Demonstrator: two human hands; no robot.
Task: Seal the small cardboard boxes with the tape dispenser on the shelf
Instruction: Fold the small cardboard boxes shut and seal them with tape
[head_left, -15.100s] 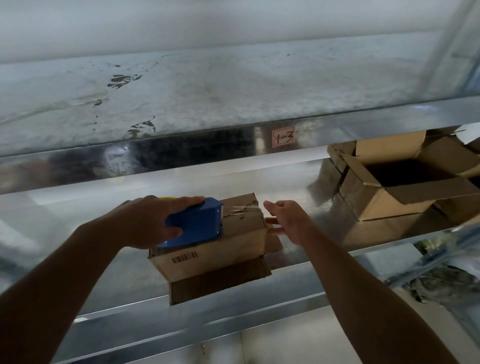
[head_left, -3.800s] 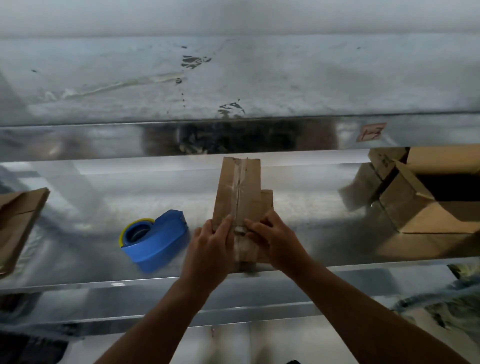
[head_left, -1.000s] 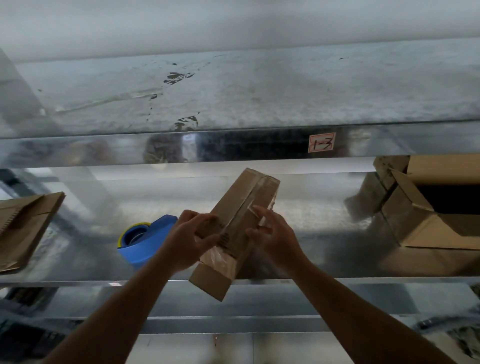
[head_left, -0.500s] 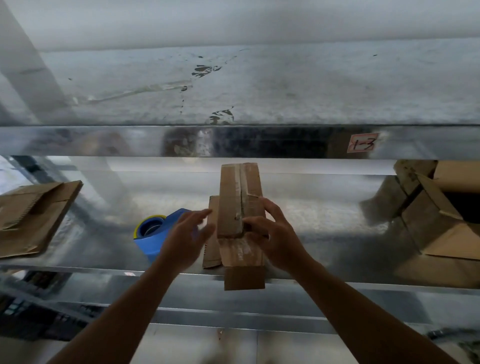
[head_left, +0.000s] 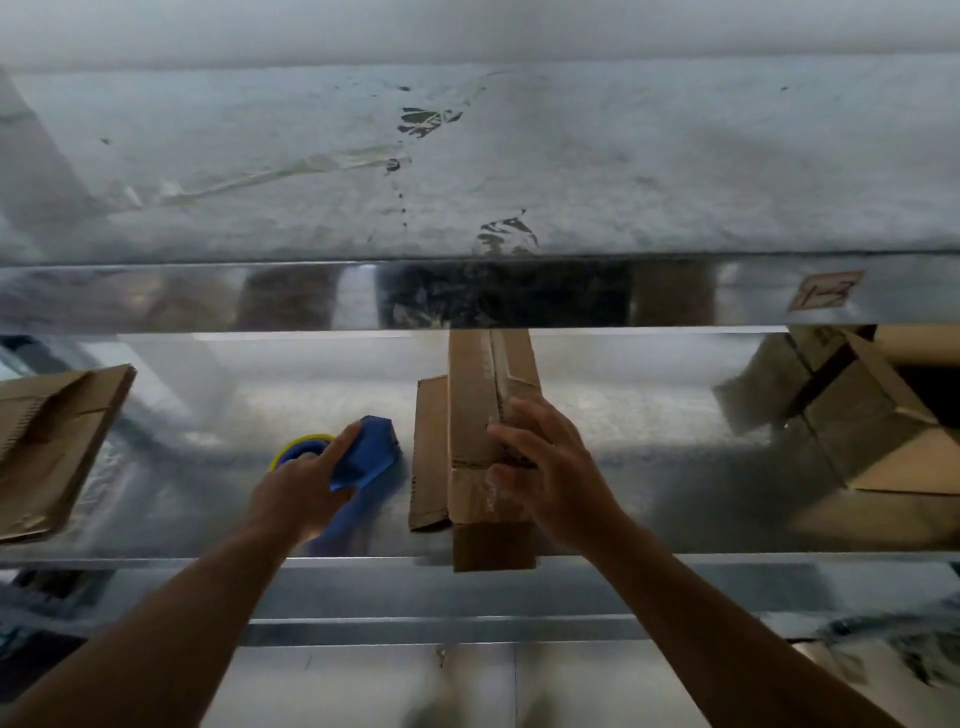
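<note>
Our left grip (head_left: 301, 486) wraps the blue tape dispenser (head_left: 371, 452), low on the metal shelf (head_left: 649, 467). Our right grip (head_left: 550, 467) clasps the small cardboard box (head_left: 475, 405) at the shelf's front edge, just right of the dispenser. Open box (head_left: 878, 436) far right; flattened cardboard (head_left: 52, 447) far left.

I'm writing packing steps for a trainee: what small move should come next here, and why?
Probably lift the tape dispenser and bring it to the near end of the box. The left hand is on it, the right hand steadies the box on the shelf, and a side flap sticks out loose.
</note>
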